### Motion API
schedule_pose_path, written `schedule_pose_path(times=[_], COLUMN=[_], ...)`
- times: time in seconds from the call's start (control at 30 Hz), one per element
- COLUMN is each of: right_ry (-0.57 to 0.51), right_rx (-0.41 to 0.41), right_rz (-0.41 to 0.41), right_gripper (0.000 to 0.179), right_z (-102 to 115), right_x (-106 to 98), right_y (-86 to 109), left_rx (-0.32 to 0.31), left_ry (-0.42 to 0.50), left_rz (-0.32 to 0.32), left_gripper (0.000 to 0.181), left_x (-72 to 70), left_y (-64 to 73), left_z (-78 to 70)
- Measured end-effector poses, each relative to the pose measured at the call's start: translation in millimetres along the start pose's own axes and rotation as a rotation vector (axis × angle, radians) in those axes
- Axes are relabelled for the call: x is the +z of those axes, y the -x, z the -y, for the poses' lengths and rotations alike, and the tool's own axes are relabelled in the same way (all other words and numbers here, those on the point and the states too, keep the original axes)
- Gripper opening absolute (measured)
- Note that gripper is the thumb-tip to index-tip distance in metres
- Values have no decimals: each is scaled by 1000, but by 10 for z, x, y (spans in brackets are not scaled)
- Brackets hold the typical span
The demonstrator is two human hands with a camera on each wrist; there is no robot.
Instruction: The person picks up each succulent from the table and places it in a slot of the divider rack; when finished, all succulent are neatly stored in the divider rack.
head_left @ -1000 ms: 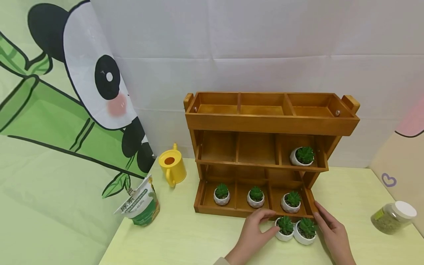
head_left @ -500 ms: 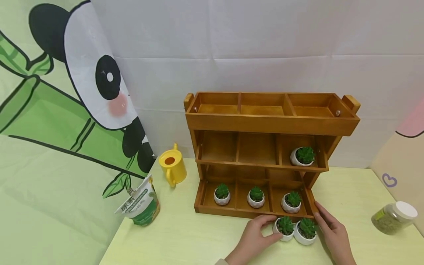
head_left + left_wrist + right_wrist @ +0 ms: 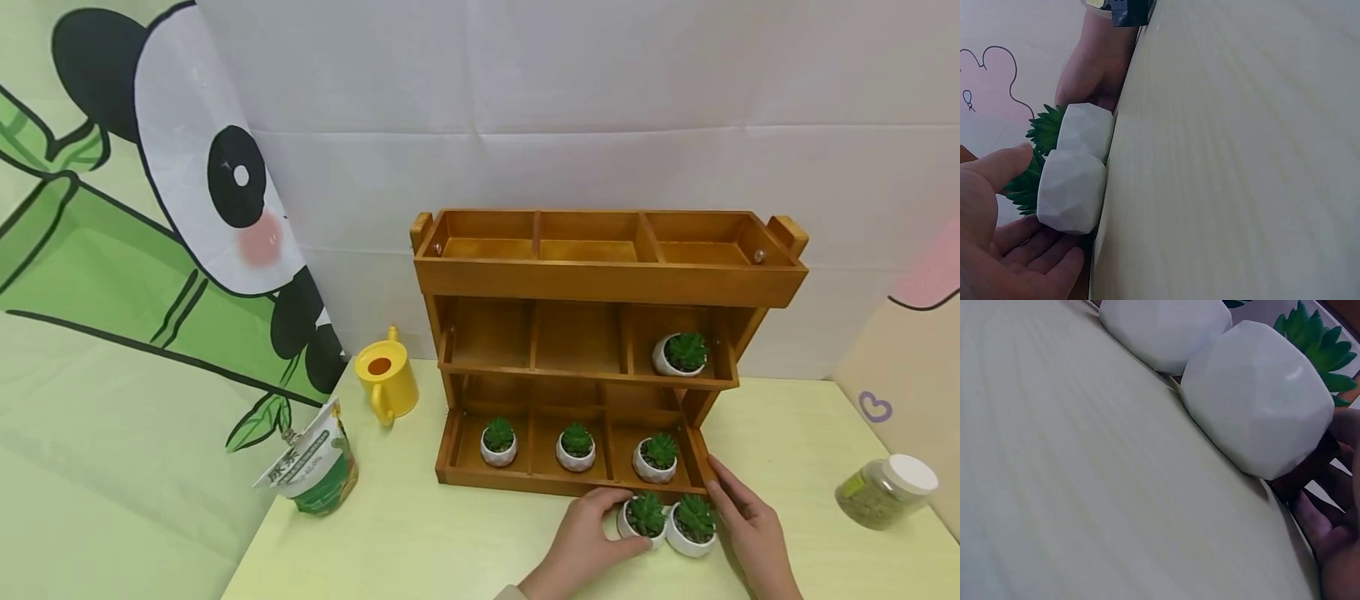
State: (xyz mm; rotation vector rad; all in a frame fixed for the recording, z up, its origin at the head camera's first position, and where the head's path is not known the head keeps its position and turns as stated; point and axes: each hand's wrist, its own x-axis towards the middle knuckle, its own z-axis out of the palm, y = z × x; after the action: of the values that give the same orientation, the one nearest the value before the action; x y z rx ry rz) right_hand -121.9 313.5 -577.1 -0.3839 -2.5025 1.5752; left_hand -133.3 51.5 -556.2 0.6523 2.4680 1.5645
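Note:
Two small green succulents in white faceted pots stand side by side on the table before the wooden shelf [image 3: 570,483]. My left hand [image 3: 585,537] holds the left potted succulent [image 3: 645,517], thumb at its front and fingers on its far left side. In the left wrist view, the thumb lies by the leaves and the fingers sit against the white pot [image 3: 1072,194]. Beside the right potted succulent [image 3: 692,523] is my right hand [image 3: 753,533], its fingers extended along the shelf's lower right corner. The right wrist view shows that pot [image 3: 1257,403] close up, fingers partly cut off.
Three potted succulents occupy the bottom tier, among them one at left [image 3: 498,442]; another [image 3: 681,354] is on the middle tier's right. A yellow watering can [image 3: 390,379] and a printed pouch [image 3: 318,467] stand left. A lidded jar [image 3: 885,492] lies right.
My left hand has come down and right, its thumb closing round the front of the left potted succulent. The right hand stays beside the shelf corner. The head view shifts slightly.

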Motion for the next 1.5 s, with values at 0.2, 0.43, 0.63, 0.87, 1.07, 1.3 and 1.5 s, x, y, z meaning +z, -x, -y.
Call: schedule_pose_path(times=[0.2,0.43,0.63,0.87,1.07,1.3,1.5], right_ry=[4,12,13,33,32,49,45], right_rx=[22,45,47,47,31,48,53], right_rz=[14,28,27,16,12,19,22], right_gripper=[62,63,63,63,63,65,65], right_z=[8,15,15,6,-7,-11,-12], right_x=[-2,-8,-12,-20,-19,-17,-12], right_y=[-4,-13,-15,-6,-9,-15,-18], left_rx=[-10,-23,-52,-45,-60,-46,-24], left_ry=[-127,-155,-79,37,69,54,20], left_rz=[38,37,33,44,50,49,43], left_gripper=[60,58,57,55,55,55,54], left_x=[52,89,95,102,98,97,97], left_y=[-55,-92,-105,-117,-115,-117,-108], left_z=[-67,-67,-30,-6,-14,2,14])
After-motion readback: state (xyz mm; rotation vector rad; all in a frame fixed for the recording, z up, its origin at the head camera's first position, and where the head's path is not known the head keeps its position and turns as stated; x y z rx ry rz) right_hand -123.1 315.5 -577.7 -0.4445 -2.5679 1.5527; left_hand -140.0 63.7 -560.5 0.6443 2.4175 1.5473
